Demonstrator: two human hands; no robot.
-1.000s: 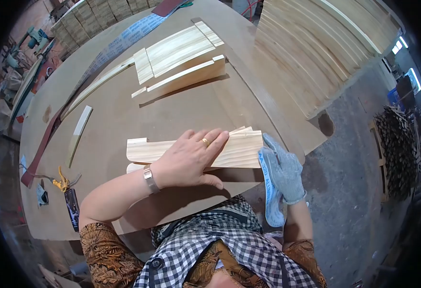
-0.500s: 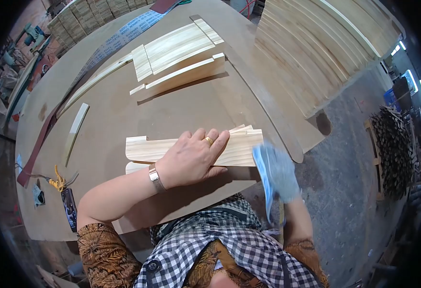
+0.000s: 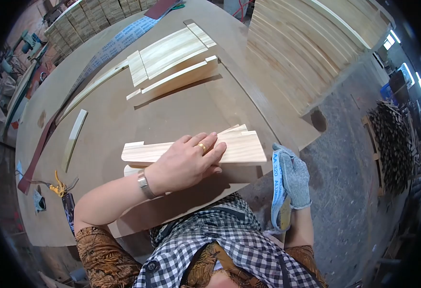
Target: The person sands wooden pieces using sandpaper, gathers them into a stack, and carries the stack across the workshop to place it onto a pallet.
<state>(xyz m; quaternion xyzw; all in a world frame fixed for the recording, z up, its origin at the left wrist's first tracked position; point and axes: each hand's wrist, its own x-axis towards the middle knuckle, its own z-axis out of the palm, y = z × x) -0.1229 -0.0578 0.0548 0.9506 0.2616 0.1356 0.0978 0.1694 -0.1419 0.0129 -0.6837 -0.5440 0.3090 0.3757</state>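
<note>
We observed the upper board (image 3: 245,150) at nine o'clock from the right hand (image 3: 295,176), its fingers clamped on an abrasive strip (image 3: 277,181); long axis nine-to-three; nearer left hand (image 3: 186,158) atop, thumb apart.

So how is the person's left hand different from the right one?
The left hand is bare, with a gold ring; the right hand wears a grey glove. The left hand lies on top of a wooden piece, while the right hand is apart from the wood, holding a blue printed strip. Both arms come out of brown patterned sleeves.
</note>
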